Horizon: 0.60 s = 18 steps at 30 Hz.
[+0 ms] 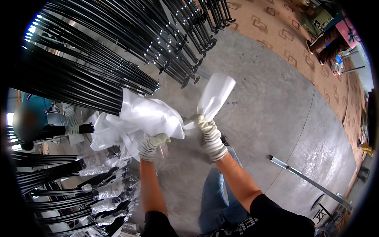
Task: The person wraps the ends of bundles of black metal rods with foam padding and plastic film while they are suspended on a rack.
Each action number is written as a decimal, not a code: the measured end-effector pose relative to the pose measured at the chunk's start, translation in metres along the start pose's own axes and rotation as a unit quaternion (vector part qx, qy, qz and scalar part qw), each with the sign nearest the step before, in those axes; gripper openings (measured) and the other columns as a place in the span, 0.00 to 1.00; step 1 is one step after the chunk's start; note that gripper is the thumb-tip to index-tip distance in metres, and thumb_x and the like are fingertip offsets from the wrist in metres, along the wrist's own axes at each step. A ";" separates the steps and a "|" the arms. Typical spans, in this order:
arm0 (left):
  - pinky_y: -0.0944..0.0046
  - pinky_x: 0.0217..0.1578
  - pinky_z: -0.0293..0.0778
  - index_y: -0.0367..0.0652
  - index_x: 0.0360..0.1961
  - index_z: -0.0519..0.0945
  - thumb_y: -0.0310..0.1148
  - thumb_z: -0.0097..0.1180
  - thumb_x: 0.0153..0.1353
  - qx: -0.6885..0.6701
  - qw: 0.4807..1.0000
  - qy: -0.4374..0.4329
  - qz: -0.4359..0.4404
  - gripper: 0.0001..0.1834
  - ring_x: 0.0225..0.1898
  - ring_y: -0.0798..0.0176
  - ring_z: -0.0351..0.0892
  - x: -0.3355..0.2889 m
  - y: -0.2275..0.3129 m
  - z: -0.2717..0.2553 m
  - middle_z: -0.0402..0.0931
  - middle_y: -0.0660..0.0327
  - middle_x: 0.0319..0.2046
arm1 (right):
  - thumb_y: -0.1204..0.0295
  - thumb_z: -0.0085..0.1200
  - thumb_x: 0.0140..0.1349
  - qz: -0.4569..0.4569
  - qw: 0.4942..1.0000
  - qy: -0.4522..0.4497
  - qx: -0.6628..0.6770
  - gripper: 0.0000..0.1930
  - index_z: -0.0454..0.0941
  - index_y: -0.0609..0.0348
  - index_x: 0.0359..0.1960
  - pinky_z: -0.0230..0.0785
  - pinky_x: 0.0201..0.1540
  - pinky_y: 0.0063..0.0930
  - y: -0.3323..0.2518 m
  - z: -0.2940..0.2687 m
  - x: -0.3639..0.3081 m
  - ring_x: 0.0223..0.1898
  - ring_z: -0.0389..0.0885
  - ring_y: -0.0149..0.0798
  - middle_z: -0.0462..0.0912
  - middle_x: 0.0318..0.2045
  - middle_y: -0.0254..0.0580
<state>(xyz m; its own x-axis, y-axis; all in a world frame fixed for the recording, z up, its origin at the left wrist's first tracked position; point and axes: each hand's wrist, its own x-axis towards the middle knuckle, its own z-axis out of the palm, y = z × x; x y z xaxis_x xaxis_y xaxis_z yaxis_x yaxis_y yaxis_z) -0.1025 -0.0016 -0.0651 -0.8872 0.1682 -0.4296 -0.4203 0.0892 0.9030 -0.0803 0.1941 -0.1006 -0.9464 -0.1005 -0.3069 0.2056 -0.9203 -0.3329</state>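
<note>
Sheer white wrapping film covers the end of a bundle of long black metal rods. My left hand, in a pale glove with a striped cuff, grips the lower edge of the wrapped end. My right hand, gloved the same way, is closed around a narrow, gathered stretch of the film to the right of the bundle. Beyond that fist the film's loose end flares up and away. More film hangs in folds below the bundle, and the fingertips of my left hand are partly hidden.
More black rods with small end fittings lie across the far left. Bundles with clear-wrapped ends are stacked at the near left. A metal bar stands off to the right over the concrete floor. Other people are at the left and far right.
</note>
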 end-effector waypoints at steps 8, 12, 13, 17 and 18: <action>0.63 0.33 0.70 0.39 0.38 0.72 0.28 0.56 0.39 0.045 0.995 0.014 0.086 0.19 0.30 0.63 0.74 0.019 -0.016 -0.001 0.75 0.57 0.27 | 0.58 0.55 0.48 -0.057 0.990 0.110 0.069 0.24 0.64 0.60 0.42 0.67 0.42 0.40 -0.076 -0.040 -0.007 0.38 0.71 0.42 0.71 0.34 0.45; 0.63 0.33 0.70 0.39 0.37 0.72 0.28 0.56 0.39 0.058 0.994 0.017 0.088 0.19 0.30 0.62 0.74 0.012 -0.024 -0.013 0.75 0.57 0.28 | 0.70 0.49 0.53 -0.396 0.773 0.239 -0.434 0.21 0.62 0.59 0.50 0.61 0.48 0.28 -0.129 -0.018 0.004 0.47 0.67 0.37 0.68 0.46 0.46; 0.63 0.33 0.70 0.39 0.37 0.73 0.28 0.56 0.39 0.060 0.994 0.018 0.087 0.19 0.31 0.62 0.74 0.010 -0.027 -0.017 0.75 0.57 0.28 | 0.74 0.48 0.54 -0.473 0.666 0.182 -0.547 0.21 0.61 0.59 0.51 0.59 0.51 0.27 -0.140 0.003 0.003 0.50 0.65 0.36 0.67 0.48 0.45; 0.63 0.34 0.69 0.39 0.37 0.73 0.29 0.57 0.39 0.069 0.994 0.023 0.082 0.19 0.31 0.62 0.74 0.002 -0.037 -0.029 0.75 0.57 0.28 | 0.68 0.54 0.46 -0.163 0.599 -0.275 -0.735 0.32 0.56 0.59 0.54 0.56 0.53 0.36 -0.100 0.077 0.037 0.52 0.63 0.44 0.65 0.49 0.51; 0.63 0.34 0.69 0.39 0.37 0.73 0.29 0.57 0.39 0.071 0.994 0.022 0.081 0.19 0.31 0.62 0.74 0.002 -0.038 -0.031 0.75 0.57 0.28 | 0.67 0.56 0.44 -0.067 0.542 -0.330 -0.770 0.35 0.54 0.58 0.55 0.53 0.56 0.39 -0.080 0.087 0.055 0.53 0.61 0.46 0.64 0.51 0.52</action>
<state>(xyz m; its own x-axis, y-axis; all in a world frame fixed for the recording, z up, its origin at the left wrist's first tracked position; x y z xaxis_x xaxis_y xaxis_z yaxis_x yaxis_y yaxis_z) -0.0946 -0.0348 -0.0999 -0.9499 0.1495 -0.2747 -0.2426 0.2021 0.9488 -0.1699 0.2295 -0.0134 -0.7577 -0.6519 0.0289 -0.3924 0.4198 -0.8184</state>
